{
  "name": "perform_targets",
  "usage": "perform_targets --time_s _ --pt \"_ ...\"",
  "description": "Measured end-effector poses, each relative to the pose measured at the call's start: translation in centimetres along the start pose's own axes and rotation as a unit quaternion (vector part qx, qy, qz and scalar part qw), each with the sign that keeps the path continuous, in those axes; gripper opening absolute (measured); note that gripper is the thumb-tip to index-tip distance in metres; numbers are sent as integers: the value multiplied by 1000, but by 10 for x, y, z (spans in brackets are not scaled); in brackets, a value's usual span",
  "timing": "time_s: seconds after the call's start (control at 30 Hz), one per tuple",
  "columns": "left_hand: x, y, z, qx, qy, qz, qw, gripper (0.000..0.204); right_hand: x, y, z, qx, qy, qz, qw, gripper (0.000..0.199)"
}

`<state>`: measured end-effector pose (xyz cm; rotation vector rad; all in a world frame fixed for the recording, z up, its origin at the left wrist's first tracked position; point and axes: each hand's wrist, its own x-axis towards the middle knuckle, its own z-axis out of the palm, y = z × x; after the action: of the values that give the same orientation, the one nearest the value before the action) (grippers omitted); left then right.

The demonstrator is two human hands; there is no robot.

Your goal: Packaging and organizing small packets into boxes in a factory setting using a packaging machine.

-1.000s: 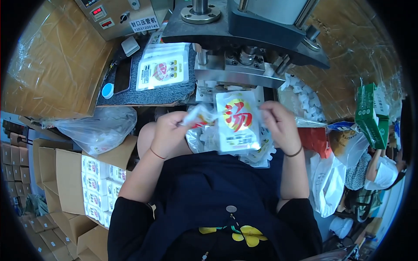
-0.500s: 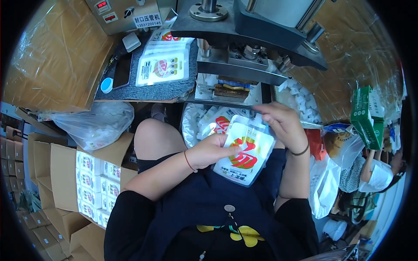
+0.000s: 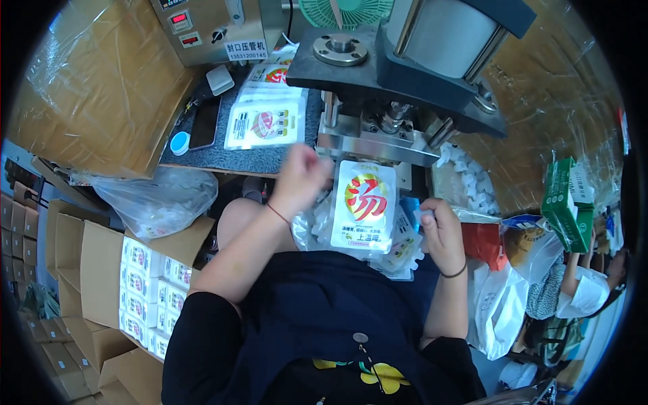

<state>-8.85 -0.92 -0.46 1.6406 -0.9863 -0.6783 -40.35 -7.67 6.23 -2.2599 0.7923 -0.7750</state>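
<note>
Pouch (image 3: 365,206) under press, left hand (image 3: 302,181) holding it

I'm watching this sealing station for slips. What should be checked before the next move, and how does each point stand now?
1. Pouch top under the press head: ok, it reaches up to it.
2. Pouch upright, printed face up: ok.
3. Left hand on the pouch's edge: cannot tell, blurred.
4. Right hand away from the press: ok, low beside the pouch, closed on a small white piece.
5. Fingers out from under the press: cannot tell for the left.
6. Spare pouches lie below: ok.
</note>
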Motion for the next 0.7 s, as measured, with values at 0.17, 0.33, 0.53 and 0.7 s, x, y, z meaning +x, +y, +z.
perform_targets --time_s 0.17,0.33,0.53,0.7 --pt "17 6 -71 412 147 273 857 55 1 -1 0 -12 12 -11 1000 27" --pt "-34 -13 -63 373 14 269 888 34 6 -10 8 2 29 22 999 23" --pt "-64 0 -41 -43 -86 37 995 15 28 -24 32 19 -49 -93 994 15" --pt "-78 40 -1 9 -186 -30 982 22 48 -41 31 165 74 -13 983 7"
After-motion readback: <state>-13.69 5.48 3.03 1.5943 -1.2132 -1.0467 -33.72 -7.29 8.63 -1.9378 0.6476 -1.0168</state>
